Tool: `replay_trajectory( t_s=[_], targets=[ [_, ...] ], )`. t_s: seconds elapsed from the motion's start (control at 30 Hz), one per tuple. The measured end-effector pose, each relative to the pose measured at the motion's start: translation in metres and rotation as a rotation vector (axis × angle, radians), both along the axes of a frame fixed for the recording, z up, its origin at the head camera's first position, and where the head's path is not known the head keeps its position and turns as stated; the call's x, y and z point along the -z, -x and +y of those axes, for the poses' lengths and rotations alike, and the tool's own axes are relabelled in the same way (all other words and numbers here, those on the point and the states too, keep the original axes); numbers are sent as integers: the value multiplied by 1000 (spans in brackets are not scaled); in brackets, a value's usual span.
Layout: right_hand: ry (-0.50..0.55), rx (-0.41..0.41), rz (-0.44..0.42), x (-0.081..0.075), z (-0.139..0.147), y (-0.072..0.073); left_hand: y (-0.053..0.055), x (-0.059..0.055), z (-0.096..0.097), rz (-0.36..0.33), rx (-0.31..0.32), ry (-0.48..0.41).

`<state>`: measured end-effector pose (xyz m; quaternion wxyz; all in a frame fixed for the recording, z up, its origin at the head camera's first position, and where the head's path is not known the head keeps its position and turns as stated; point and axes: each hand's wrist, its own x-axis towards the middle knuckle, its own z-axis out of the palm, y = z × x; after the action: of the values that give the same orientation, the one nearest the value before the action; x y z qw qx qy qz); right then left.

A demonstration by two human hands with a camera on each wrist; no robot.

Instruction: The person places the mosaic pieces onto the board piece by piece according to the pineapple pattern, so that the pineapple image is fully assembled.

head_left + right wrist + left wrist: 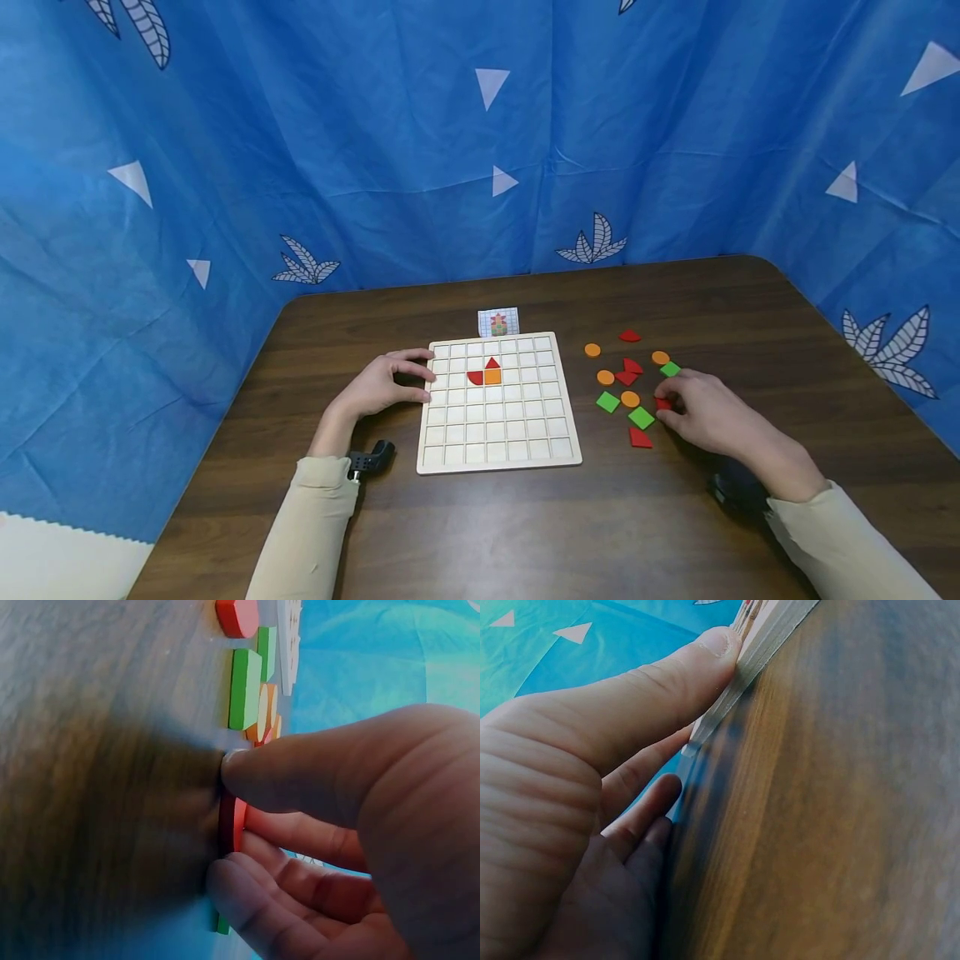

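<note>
A pale wooden grid board (495,454) lies on the table, holding a red triangle (492,363), an orange square (492,377) and a red quarter-circle (476,378). My left hand (378,387) rests at the board's left edge, its thumb (697,664) and fingertips touching the side. Off to the right, my right hand (708,412) is down at the loose tiles. Its thumb and a finger pinch a red tile (233,825) by opposite ends, close to the tabletop; the tile's full outline is hidden. A green tile (670,369) lies just beyond those fingers.
Between board and right hand are scattered orange discs (605,377), green tiles (641,417) and red pieces (641,437). A small card with a coloured grid picture (498,321) lies against the board's far edge. Blue curtain (420,150) hangs behind the dark wooden table (480,533).
</note>
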<state>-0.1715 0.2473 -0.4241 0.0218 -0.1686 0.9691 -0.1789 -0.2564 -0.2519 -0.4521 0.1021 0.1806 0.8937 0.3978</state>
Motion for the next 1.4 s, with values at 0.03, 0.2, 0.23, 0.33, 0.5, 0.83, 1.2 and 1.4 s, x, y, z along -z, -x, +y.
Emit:
replay_trajectory(
  t_s=[0.03, 0.2, 0.23, 0.33, 0.5, 0.83, 1.2, 1.4],
  targets=[
    [-2, -3, 0, 0, 0, 0, 0, 0, 0, 1, -1, 1],
    [-2, -26, 38, 1, 2, 2, 0, 1, 1, 7, -2, 12],
    [2, -28, 54, 2, 4, 2, 0, 1, 1, 7, -2, 11],
    [11, -40, 85, 2, 8, 3, 0, 1, 3, 1, -3, 11],
    [13, -68, 60, -1, 13, 3, 0, 0, 5, -6, -2, -4],
    [34, -130, -27, -4, 19, -7, 0, -1, 4, -1, -5, -3],
    [53, -180, -100, -5, 22, -7, 1, 1, 1, -6, -16, 12],
    [33, -171, -125, -6, 20, -7, 0, 0, 0, -3, -11, 11]
  ],
)
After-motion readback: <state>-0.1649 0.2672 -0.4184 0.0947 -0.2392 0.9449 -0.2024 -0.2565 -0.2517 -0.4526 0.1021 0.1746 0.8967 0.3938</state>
